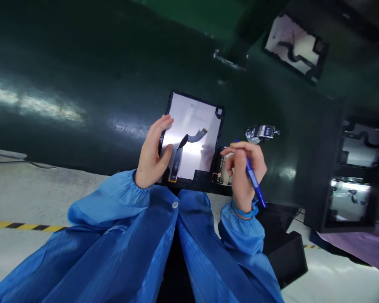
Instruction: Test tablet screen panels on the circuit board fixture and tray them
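A display panel point(198, 105) with a silvery back and black edges lies at the front of the green bench. A dark flex cable point(178, 160) with a bend in it runs across its face. My left hand point(154, 151) grips the panel's left edge, thumb over the face and fingers along the side. In my right hand point(244, 168) is a blue marker pen point(254, 183), slanting back past the wrist. Partly hidden beneath that hand is a small pale board point(222, 170) with a red wire. A chrome tally counter point(261, 132) lies just beyond my right hand.
Another panel point(292, 48) with a flex cable lies at the far right. Black trays point(318, 198) on the right hold further panels. A dark stand with a shiny clip point(229, 61) is at the back. Below the bench is a black box point(286, 259).
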The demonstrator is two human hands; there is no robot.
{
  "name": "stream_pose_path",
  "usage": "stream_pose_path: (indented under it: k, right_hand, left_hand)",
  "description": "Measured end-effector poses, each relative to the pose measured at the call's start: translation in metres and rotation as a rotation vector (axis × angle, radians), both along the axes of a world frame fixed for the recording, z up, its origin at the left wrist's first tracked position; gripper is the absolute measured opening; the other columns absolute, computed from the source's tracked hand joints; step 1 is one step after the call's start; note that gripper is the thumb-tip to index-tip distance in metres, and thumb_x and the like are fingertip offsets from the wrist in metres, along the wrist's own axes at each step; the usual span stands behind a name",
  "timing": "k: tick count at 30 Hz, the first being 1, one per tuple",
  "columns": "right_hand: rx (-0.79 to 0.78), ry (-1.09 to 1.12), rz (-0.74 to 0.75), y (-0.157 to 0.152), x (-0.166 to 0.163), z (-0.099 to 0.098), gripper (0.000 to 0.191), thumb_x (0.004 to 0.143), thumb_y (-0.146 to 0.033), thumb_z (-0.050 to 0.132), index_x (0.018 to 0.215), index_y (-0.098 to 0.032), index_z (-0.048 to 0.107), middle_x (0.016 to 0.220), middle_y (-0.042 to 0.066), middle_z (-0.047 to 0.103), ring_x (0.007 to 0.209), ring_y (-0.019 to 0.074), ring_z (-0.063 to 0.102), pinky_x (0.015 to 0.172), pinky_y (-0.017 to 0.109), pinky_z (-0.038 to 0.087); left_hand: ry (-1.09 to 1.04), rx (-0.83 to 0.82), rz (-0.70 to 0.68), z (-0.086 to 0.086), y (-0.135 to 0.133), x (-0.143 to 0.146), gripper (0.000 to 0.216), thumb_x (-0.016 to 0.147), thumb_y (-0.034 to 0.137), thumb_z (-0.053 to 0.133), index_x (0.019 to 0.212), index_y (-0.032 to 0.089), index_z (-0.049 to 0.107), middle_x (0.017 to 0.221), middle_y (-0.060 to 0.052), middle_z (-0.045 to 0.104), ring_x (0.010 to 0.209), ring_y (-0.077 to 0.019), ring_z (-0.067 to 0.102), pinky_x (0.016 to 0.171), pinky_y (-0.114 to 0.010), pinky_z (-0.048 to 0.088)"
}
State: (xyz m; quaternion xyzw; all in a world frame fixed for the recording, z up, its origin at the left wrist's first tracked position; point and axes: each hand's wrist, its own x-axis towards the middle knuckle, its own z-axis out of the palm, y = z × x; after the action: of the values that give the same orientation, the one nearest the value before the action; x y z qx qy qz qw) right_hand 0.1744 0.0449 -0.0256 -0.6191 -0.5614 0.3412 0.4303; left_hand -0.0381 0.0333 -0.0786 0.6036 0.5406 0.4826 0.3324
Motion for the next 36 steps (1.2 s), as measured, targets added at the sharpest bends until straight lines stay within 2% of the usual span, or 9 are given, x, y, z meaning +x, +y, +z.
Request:
stream_pose_path:
  k: [2, 8, 13, 16, 20, 24, 30, 32, 36]
  right_hand:
    - [-0.028, -0.055, 0.043, 0.02, 0.005, 0.003, 0.024, 0.1, -0.04, 0.047, 0.093, -0.022, 0.062, 0.077, -0.001, 0.068, 0.054, 0.0087, 0.056, 0.047, 0.022, 0.038]
    - [0.011, -0.207, 0.294, 0.053, -0.009, -0.016, 0.016, 0.086, -0.028, 0.069, 0.086, -0.021, 0.055, 0.08, -0.004, 0.065, 0.073, 0.0121, 0.068, 0.071, 0.026, 0.052]
    - [0.082, -0.074, 0.277, 0.041, -0.012, -0.003, 0.015, 0.087, -0.022, 0.066, 0.083, -0.022, 0.052, 0.081, -0.004, 0.062, 0.071, 0.0097, 0.064, 0.07, 0.024, 0.052]
    - [0.115, -0.019, 0.214, 0.032, -0.009, 0.006, 0.017, 0.086, -0.019, 0.068, 0.081, -0.022, 0.052, 0.081, -0.004, 0.063, 0.073, 0.0101, 0.065, 0.071, 0.025, 0.054]
    - [0.046, 0.112, 0.239, 0.029, -0.011, 0.001, 0.02, 0.084, -0.021, 0.071, 0.078, -0.021, 0.051, 0.08, -0.003, 0.065, 0.073, 0.0114, 0.065, 0.071, 0.027, 0.055]
    - [0.031, 0.234, 0.197, 0.029, -0.012, -0.003, 0.022, 0.082, -0.024, 0.074, 0.079, -0.022, 0.053, 0.082, -0.002, 0.067, 0.07, 0.0114, 0.066, 0.07, 0.027, 0.056]
    - [0.03, 0.431, 0.359, 0.026, 0.0, 0.006, 0.025, 0.089, -0.037, 0.07, 0.089, -0.026, 0.047, 0.084, -0.003, 0.067, 0.069, 0.0114, 0.066, 0.07, 0.029, 0.059]
    - [0.054, 0.482, 0.408, 0.023, 0.005, 0.008, 0.025, 0.092, -0.044, 0.066, 0.09, -0.026, 0.048, 0.081, -0.002, 0.067, 0.073, 0.0139, 0.067, 0.073, 0.032, 0.059]
    - [0.061, 0.468, 0.399, 0.016, 0.015, 0.008, 0.026, 0.094, -0.05, 0.059, 0.094, -0.026, 0.049, 0.081, -0.001, 0.068, 0.081, 0.0181, 0.069, 0.082, 0.04, 0.058]
  left_hand:
    - [-0.006, -0.003, -0.004, 0.0, 0.0, 0.003, 0.047, 0.094, 0.023, 0.048, 0.141, 0.024, 0.047, 0.154, -0.011, 0.044, 0.147, -0.0276, 0.036, 0.123, -0.047, 0.03]
    - [0.139, 0.009, 0.02, 0.008, 0.0, 0.014, 0.042, 0.093, 0.03, 0.06, 0.134, 0.022, 0.056, 0.146, -0.012, 0.055, 0.141, -0.0263, 0.046, 0.117, -0.045, 0.039]
    - [0.271, 0.008, 0.107, 0.018, 0.003, 0.024, 0.022, 0.086, 0.034, 0.072, 0.104, 0.02, 0.075, 0.103, -0.007, 0.077, 0.1, -0.0257, 0.07, 0.094, -0.04, 0.053]
    - [-0.017, -0.107, 0.107, 0.023, 0.006, 0.024, 0.013, 0.087, 0.03, 0.071, 0.083, 0.019, 0.077, 0.082, -0.004, 0.078, 0.075, -0.0182, 0.069, 0.074, -0.031, 0.054]
    - [-0.556, -0.462, -0.142, 0.024, 0.009, 0.015, 0.022, 0.081, 0.039, 0.078, 0.076, 0.018, 0.077, 0.072, -0.004, 0.075, 0.066, -0.0158, 0.067, 0.063, -0.026, 0.053]
    - [-0.7, -0.596, -0.254, 0.024, 0.012, 0.008, 0.023, 0.08, 0.041, 0.081, 0.076, 0.018, 0.079, 0.073, -0.005, 0.075, 0.066, -0.0141, 0.066, 0.063, -0.023, 0.052]
    - [-0.652, -0.561, -0.346, 0.039, 0.019, 0.016, 0.032, 0.094, 0.043, 0.063, 0.086, 0.018, 0.081, 0.083, -0.007, 0.077, 0.073, -0.0135, 0.07, 0.069, -0.022, 0.055]
    - [-0.579, -0.512, -0.351, 0.047, 0.02, 0.025, 0.018, 0.087, 0.033, 0.073, 0.095, 0.019, 0.08, 0.085, -0.005, 0.078, 0.075, -0.0136, 0.071, 0.07, -0.022, 0.057]
    - [-0.367, -0.309, -0.22, 0.061, 0.016, 0.047, 0.027, 0.07, 0.021, 0.085, 0.097, 0.018, 0.079, 0.088, -0.003, 0.079, 0.078, -0.0159, 0.074, 0.071, -0.023, 0.06]
